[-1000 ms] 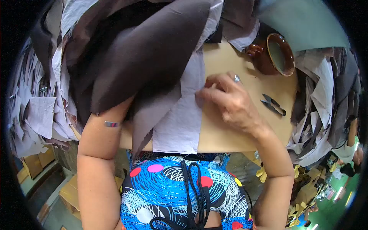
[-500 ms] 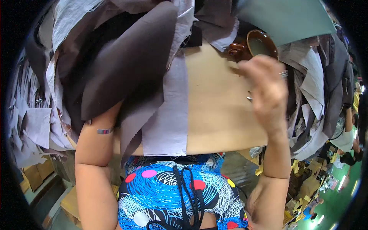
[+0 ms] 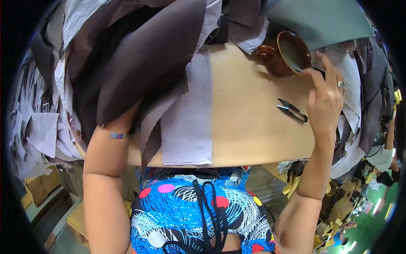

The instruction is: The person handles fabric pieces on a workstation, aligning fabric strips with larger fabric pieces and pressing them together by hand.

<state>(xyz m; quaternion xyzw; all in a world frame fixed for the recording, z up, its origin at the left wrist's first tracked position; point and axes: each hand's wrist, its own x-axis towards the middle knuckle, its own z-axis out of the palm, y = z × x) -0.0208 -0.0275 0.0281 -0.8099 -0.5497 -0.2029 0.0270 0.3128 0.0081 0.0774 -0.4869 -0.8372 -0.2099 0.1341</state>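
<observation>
While dark cloth (image 3: 152,55) hides my left hand, I can't tell that grip; my right hand (image 3: 325,97), grip apart, hovers by the rim of the mug (image 3: 275,62), scissors (image 3: 292,111) and pale cloth (image 3: 188,127) lying on the bench (image 3: 249,135).

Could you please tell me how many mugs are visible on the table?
1: the brown mug, toward the far right of the table, beside the right hand. Others could be hidden under the dark cloth.

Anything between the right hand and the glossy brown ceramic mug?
Nothing visible. The bare right hand is right at the glossy brown ceramic mug, contact unclear; the black V-shaped snips lie lower in the view, off that path.
</observation>
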